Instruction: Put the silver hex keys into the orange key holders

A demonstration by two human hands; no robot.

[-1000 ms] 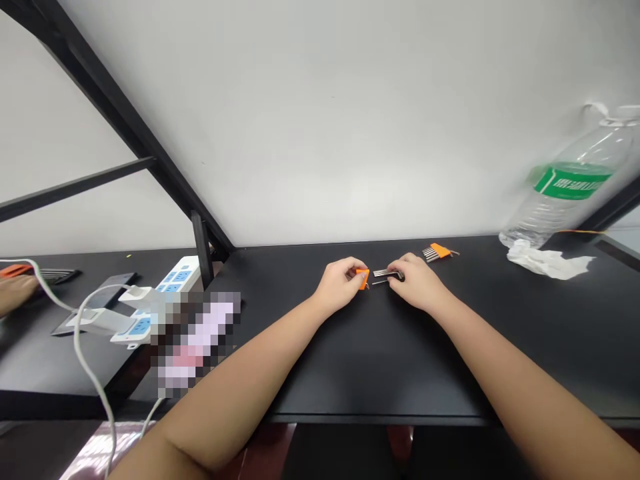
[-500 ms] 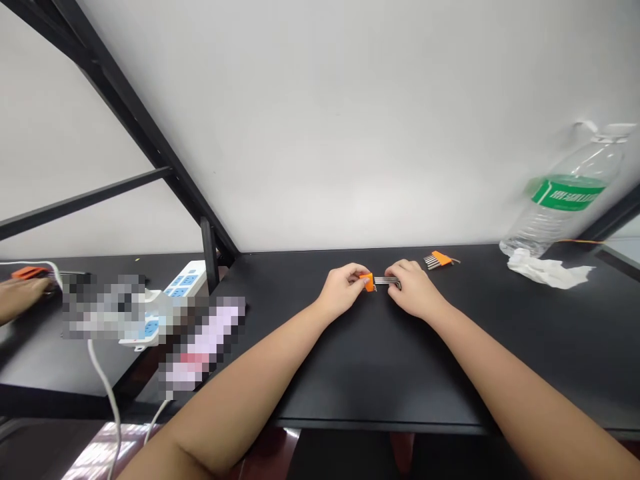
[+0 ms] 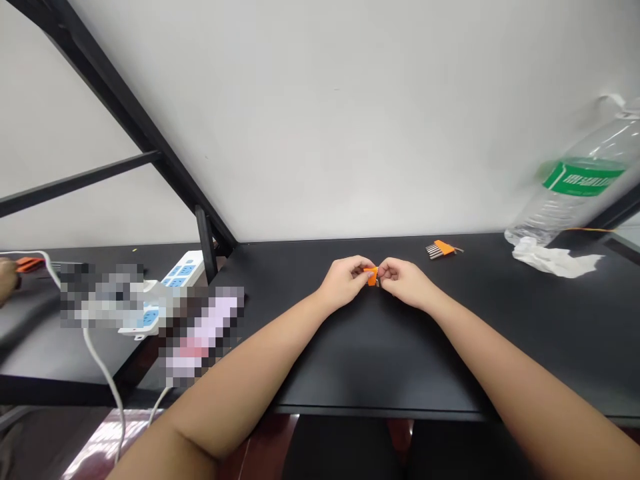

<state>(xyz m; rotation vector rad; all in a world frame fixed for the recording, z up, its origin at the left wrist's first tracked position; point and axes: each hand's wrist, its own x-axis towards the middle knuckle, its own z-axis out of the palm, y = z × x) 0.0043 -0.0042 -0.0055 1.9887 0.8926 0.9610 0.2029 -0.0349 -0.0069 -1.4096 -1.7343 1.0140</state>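
Over the middle of the black table, my left hand [image 3: 346, 277] pinches a hex key set by its orange holder [image 3: 372, 277]. My right hand [image 3: 403, 280] is closed at the holder's right side, fingertips pressed together against the metal keys, which are mostly hidden behind them. A short dark end of a key shows just under the right fingertips. Farther back and to the right, a second hex key set [image 3: 442, 250] with an orange holder lies on the table, its keys fanned to the left.
A large clear bottle [image 3: 583, 177] with a green label leans at the wall, crumpled tissue [image 3: 555, 259] before it. Leftward are a power strip [image 3: 176, 283], a blurred pink object [image 3: 213, 330], a black frame post [image 3: 206, 241] and another person's hand [image 3: 7, 280] by an orange item [image 3: 30, 265].
My right hand has moved in close to the orange holder, and the keys visible between my hands are now mostly covered. The other person's hand has drawn left. The view has shifted slightly.
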